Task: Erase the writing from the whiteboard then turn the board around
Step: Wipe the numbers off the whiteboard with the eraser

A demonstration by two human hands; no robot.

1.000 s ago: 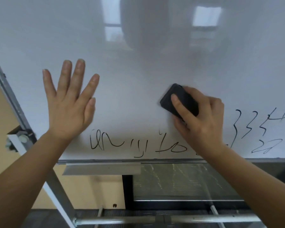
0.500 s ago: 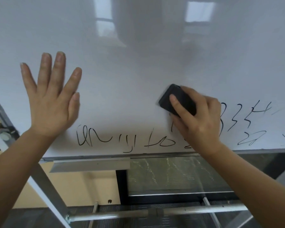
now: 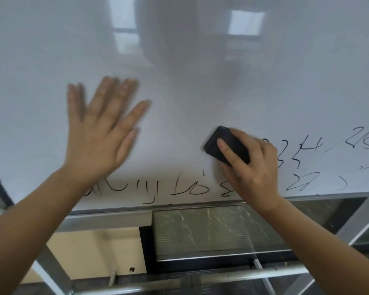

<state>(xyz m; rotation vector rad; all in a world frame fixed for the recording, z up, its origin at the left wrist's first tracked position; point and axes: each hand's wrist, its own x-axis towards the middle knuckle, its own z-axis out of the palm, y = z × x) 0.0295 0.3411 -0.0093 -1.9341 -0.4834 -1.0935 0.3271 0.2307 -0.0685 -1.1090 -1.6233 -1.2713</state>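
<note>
Right hand grips the black eraser against the whiteboard; remaining writing runs along the bottom edge, just below and right of it. Left hand splayed flat, bracing the board.

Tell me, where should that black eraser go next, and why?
Probably down onto the bottom row. The right hand grips the eraser just above black writing that still runs along the whiteboard edge, while the left hand lies flat on the board.
</note>
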